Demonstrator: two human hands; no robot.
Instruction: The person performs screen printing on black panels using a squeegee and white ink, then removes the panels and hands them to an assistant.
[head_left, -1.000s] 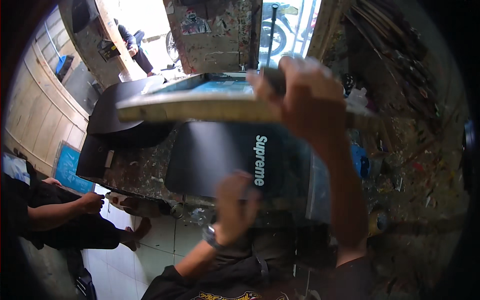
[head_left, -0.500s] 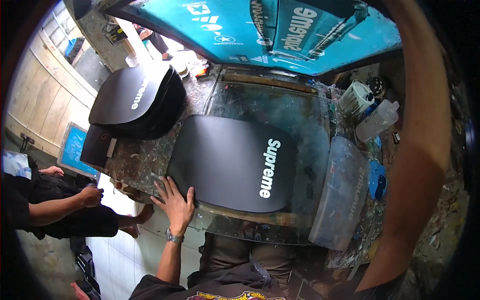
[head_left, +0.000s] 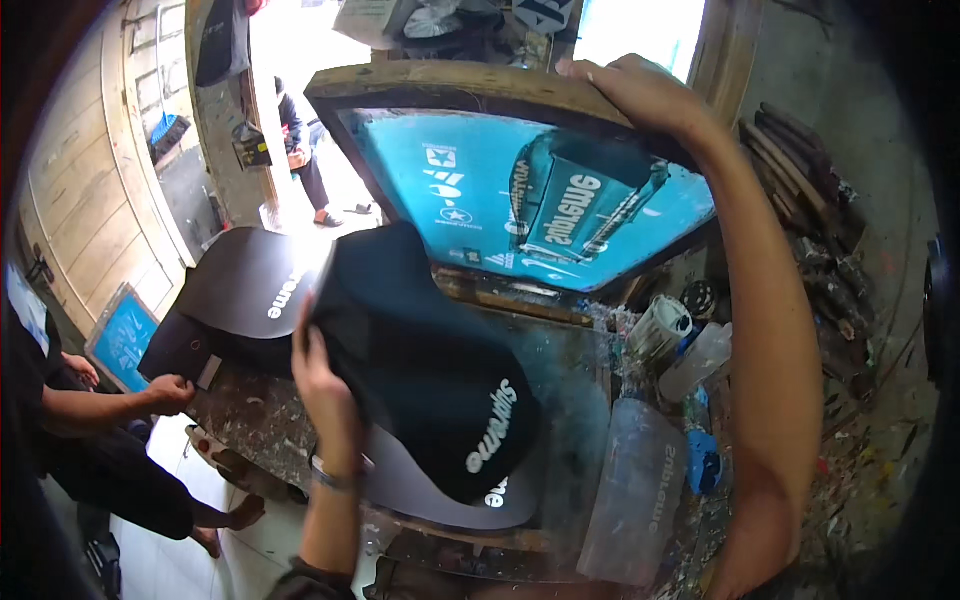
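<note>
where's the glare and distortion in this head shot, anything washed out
Head view: daylight blows out the doorway and window at the top. Fisheye bends the screen frame and wooden wall, with dark corners. The left hand, gripping the black fabric, and the right hand look sharp.

Black printed fabric piece (head_left: pixel 425 365) with white lettering near its 5 o'clock corner is lifting off the board (head_left: pixel 450 495), its 10 o'clock edge raised and draping. Dark board is lying flat beneath, showing at 6 o'clock. Wooden-framed screen (head_left: pixel 520 205) with teal mesh is tilting upward at 12 o'clock, underside facing the camera.
</note>
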